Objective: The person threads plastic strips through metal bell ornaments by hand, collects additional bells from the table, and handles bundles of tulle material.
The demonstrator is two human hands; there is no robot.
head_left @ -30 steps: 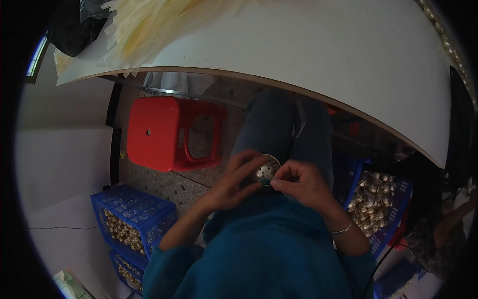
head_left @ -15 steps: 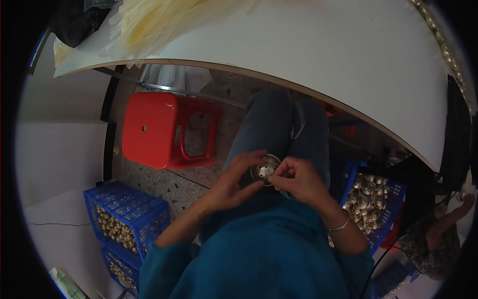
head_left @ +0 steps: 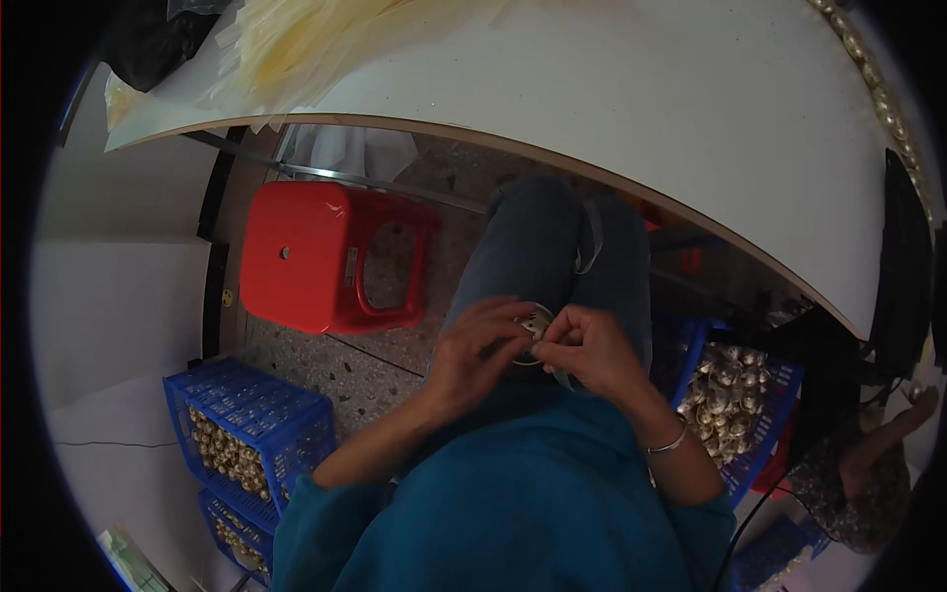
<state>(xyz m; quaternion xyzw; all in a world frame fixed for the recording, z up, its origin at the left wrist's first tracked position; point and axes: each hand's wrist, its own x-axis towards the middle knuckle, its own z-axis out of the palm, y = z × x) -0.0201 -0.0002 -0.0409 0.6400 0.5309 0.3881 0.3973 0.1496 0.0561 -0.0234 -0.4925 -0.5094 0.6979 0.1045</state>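
Observation:
A round, shiny metal piece with small holes (head_left: 534, 324) lies over my lap, partly covered by my fingers. My left hand (head_left: 478, 350) is at its left side, thumb and fingertips drawn together over it. From the right, my right hand (head_left: 589, 350) pinches with thumb and forefinger at the piece's edge, its tips almost meeting those of the left. Whatever sits between the fingertips is too small and hidden to name.
A white table (head_left: 592, 99) curves ahead, bearing yellowish clear strips (head_left: 306, 49). A red stool (head_left: 296, 257) stands left. Blue crates (head_left: 247, 419) with shiny metal pieces are stacked lower left; another blue crate (head_left: 764, 434) is at right, near another person's arm (head_left: 888, 439).
My left hand has moved right and its fingers have closed in toward the right fingertips, covering more of the metal piece. My right hand stays in nearly the same pinch.

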